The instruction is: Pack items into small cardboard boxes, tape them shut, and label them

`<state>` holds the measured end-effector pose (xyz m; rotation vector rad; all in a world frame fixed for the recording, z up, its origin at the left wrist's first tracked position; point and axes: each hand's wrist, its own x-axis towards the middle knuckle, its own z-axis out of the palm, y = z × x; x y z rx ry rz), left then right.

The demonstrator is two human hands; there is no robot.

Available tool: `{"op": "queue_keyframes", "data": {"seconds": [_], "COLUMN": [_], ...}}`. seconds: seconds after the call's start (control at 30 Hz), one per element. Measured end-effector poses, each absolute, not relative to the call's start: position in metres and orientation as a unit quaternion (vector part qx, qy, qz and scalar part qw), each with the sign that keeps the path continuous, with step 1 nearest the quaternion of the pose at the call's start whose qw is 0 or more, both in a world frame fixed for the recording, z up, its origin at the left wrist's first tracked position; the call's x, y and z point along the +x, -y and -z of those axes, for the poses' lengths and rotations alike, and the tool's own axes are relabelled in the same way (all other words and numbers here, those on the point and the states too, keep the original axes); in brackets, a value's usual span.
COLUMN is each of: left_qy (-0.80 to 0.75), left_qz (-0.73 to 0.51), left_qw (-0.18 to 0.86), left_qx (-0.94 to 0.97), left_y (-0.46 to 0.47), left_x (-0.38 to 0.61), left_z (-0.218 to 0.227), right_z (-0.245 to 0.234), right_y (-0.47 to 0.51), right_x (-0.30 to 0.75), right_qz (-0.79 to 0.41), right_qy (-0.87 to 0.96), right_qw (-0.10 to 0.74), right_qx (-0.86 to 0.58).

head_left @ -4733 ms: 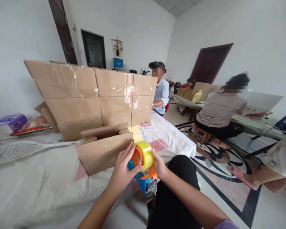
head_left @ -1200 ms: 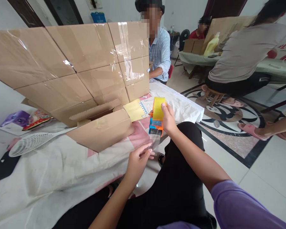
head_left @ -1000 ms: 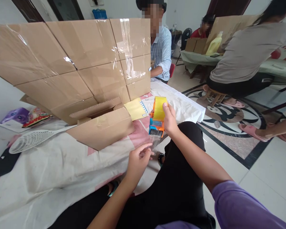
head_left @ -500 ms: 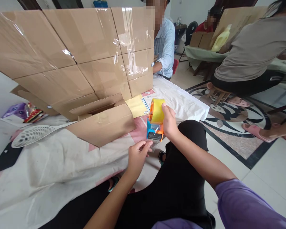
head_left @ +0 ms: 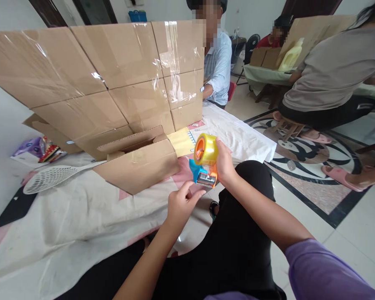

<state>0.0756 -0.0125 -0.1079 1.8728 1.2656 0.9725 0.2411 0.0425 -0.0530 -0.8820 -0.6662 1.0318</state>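
Observation:
My right hand (head_left: 225, 163) grips an orange and blue tape dispenser (head_left: 204, 163) with a yellow-looking roll of clear tape, held just past the table's near edge. My left hand (head_left: 181, 203) is right below the dispenser's mouth, thumb and forefinger pinched together; whether the tape end is between them I cannot see. A small open cardboard box (head_left: 139, 160) stands on the cloth-covered table (head_left: 62, 216) to the left of the dispenser, its flaps up.
A wall of stacked taped cartons (head_left: 112, 79) rises behind the small box. A white swatter (head_left: 50, 178) and colourful packets (head_left: 39, 148) lie at the left. A person in a blue shirt (head_left: 218, 66) sits behind; another in grey (head_left: 331, 75) sits at a far table.
The dispenser has tilted so the roll's orange hub faces me. The stretch of tape pulled out a second ago no longer shows, and my left hand has risen close under the dispenser.

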Motion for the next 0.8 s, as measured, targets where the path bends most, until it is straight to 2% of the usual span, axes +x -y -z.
{"op": "queue_keyframes", "data": {"seconds": [0.17,0.37,0.53,0.63,0.8], "left_qy": [-0.486,-0.504,-0.488,-0.482,-0.518], "left_qz": [-0.359,-0.323,-0.261,-0.244,-0.218], "left_qw": [0.344,0.436,0.505,0.497,0.413], "left_qx": [0.719,0.672,0.663,0.679,0.717], "left_y": [0.015,0.016,0.006,0.001,-0.001], "left_x": [0.071,0.067,0.064,0.059,0.043], "left_z": [0.094,0.093,0.098,0.102,0.101], "right_z": [0.047,0.044,0.051,0.053,0.045], "right_y": [-0.043,-0.040,-0.037,-0.034,-0.028], "right_x": [0.247,0.248,0.243,0.237,0.234], "right_qz": [-0.454,-0.368,-0.384,-0.413,-0.402], "right_qy": [0.314,0.381,0.394,0.390,0.331], "right_qw": [0.730,0.738,0.735,0.728,0.755], "right_qx": [-0.404,-0.418,-0.396,-0.385,-0.399]}}
